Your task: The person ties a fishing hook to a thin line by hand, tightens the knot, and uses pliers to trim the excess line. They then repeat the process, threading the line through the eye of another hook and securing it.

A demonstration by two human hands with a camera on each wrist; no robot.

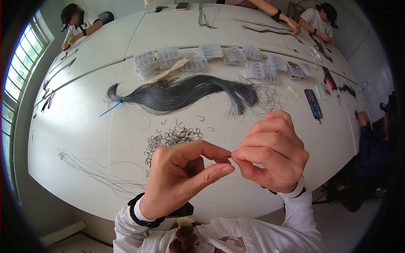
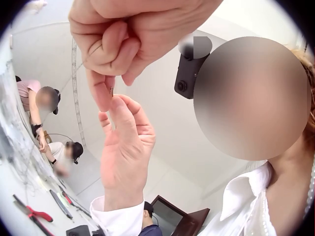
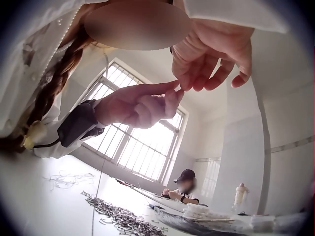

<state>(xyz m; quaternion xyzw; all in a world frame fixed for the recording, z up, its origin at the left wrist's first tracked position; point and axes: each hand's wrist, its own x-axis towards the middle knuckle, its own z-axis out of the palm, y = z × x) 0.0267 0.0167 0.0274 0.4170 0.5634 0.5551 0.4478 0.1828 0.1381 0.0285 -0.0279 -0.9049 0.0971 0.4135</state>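
Note:
In front of the chest, my left hand (image 1: 185,177) and right hand (image 1: 274,154) meet fingertip to fingertip. Between them they pinch a tiny thin dark piece (image 2: 111,92), like a fish hook's shank, mostly hidden by the fingers. A thin fishing line (image 3: 101,172) hangs down from the left hand in the right wrist view. The right hand's other fingers are bent above the pinch. Beyond the left hand lies a pile of loose fish hooks (image 1: 173,137), partly covered by that hand. Left of it lies a bundle of lines (image 1: 90,168) with small hooks at one end.
A long bundle of dark grey line (image 1: 181,95), bound with a blue tie (image 1: 110,107), lies across the table (image 1: 80,126). Clear plastic boxes (image 1: 211,51) stand behind it. To the right are a phone (image 1: 313,103) and red-handled pliers (image 1: 330,79). Other people sit around the far edges.

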